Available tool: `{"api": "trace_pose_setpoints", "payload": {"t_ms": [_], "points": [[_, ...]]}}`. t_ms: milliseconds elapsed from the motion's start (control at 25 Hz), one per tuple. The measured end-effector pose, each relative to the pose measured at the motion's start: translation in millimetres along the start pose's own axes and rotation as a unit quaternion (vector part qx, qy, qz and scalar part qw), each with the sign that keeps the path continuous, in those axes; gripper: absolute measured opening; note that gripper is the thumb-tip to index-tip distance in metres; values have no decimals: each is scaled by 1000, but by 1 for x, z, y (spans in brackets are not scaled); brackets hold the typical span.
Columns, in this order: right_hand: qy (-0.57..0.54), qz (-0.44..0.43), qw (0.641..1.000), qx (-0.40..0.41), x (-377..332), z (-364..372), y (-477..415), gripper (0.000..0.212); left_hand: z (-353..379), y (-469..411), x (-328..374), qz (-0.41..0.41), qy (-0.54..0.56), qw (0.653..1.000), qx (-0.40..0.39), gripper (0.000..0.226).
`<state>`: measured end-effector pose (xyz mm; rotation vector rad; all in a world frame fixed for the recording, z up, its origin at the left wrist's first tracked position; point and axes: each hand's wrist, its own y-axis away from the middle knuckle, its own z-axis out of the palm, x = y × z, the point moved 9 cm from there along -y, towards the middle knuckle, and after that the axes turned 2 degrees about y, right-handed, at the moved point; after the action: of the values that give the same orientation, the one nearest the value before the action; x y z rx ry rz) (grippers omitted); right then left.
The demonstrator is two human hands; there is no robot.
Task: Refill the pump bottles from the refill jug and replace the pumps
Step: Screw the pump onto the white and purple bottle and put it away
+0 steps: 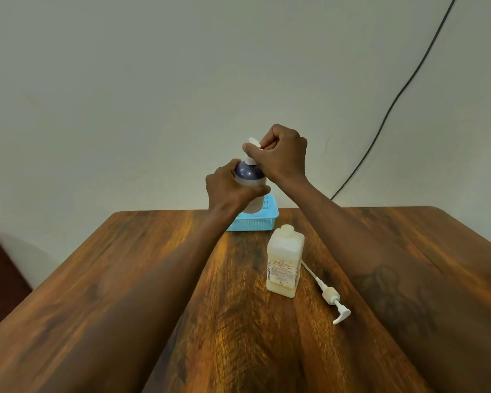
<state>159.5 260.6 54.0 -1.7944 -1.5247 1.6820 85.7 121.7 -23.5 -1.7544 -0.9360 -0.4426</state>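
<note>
A round pump bottle [249, 173] with a dark purple shoulder and pale body stands in a light blue perforated basket [262, 221] at the table's far edge. My left hand [233, 188] wraps its body. My right hand [278, 154] is closed around its white pump head [253, 143], directly above the bottle. Nearer me stands a square, translucent, cream bottle [285, 265] with a printed label and an open neck. Its white pump [328, 293], with its long dip tube, lies flat on the wood just to the right.
The wooden table [125, 293] reaches up to a plain pale wall. A black cable [386, 114] runs down the wall at the right. Something dark red [0, 279] sits off the table's left side.
</note>
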Motion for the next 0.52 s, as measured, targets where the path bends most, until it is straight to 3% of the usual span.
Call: {"api": "trace_pose_setpoints", "payload": {"t_ms": [80,240,320,400,520], "points": [[-17,-5,998,-62,13,18,-8,33,11,-8,-9,-11,19,1000,6,71],[-146,97,965,-197,60,47,-13,41,33,-21,-27,-16,29,999,-19,78],[-154,87,955,-239,70,60,-11,35,45,-24,-37,-25,24,999,-38,79],[-127,74,959,-240,77,68,-9,29,59,-25,-48,-41,20,998,-51,80],[-78,64,979,-175,92,68,-10,26,79,-24,-56,-58,6,995,-75,83]]}}
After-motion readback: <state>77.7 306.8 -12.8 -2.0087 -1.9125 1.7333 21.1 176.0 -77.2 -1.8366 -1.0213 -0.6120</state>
